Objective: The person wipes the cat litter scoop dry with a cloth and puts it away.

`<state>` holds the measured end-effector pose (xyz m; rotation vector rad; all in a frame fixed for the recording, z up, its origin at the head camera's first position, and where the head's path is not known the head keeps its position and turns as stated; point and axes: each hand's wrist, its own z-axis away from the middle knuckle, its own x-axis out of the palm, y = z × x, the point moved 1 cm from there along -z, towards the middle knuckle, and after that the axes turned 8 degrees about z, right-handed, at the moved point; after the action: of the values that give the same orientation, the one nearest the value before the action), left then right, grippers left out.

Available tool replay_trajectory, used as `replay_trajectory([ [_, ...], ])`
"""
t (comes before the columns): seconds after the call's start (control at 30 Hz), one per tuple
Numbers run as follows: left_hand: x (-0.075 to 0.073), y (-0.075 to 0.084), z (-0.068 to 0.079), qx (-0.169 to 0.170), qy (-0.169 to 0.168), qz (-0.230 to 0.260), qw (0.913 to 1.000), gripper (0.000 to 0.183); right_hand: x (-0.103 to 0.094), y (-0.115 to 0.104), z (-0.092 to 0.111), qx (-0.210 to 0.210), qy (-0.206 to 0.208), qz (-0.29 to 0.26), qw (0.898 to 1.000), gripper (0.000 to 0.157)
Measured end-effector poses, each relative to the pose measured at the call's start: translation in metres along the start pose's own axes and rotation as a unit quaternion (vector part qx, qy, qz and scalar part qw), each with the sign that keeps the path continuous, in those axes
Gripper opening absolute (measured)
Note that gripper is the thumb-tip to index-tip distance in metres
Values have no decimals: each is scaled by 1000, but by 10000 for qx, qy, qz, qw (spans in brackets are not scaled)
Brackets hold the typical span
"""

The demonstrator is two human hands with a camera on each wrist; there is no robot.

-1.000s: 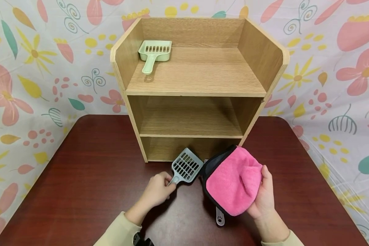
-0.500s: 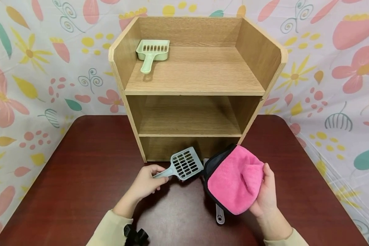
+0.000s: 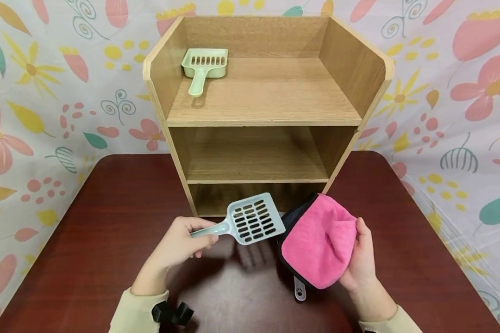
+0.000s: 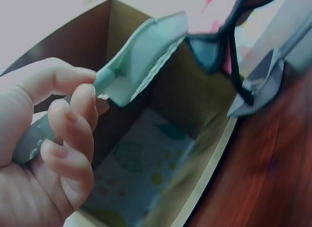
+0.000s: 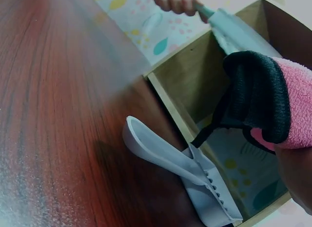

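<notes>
In the head view my left hand grips the handle of a pale blue-grey litter scoop, its slotted blade raised above the table and pointing right. My right hand holds a pink cloth with dark edging, its fingers mostly hidden behind the cloth. The scoop's far corner comes close to the cloth's dark edge; whether they touch I cannot tell. A second, greyish litter scoop lies on the table below the cloth. In the head view little more than that scoop's paw-print handle shows.
A wooden shelf unit stands at the back of the dark red table. On its top level, at the left, sits a light green litter scoop in a holder. Patterned fabric hangs behind.
My left hand has moved left and slightly up, lifting the blue-grey scoop and swinging its handle toward level. My right hand and the cloth have stayed nearly still.
</notes>
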<state>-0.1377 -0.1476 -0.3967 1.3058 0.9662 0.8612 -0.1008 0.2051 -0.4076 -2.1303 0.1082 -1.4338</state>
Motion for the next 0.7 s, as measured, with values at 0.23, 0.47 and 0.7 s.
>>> replay_trajectory([
  [0.23, 20, 6, -8, 330, -870, -64, 9956, 21, 1, 4, -6, 248, -89, 13, 9997, 68],
  [0.47, 28, 6, -20, 315, -1117, -362, 9926, 21, 6, 9, -16, 385, -200, -32, 9991, 73],
  [0.7, 30, 5, -26, 373, -1151, -473, 9915, 20, 10, 19, -26, 605, -722, 20, 9956, 74],
])
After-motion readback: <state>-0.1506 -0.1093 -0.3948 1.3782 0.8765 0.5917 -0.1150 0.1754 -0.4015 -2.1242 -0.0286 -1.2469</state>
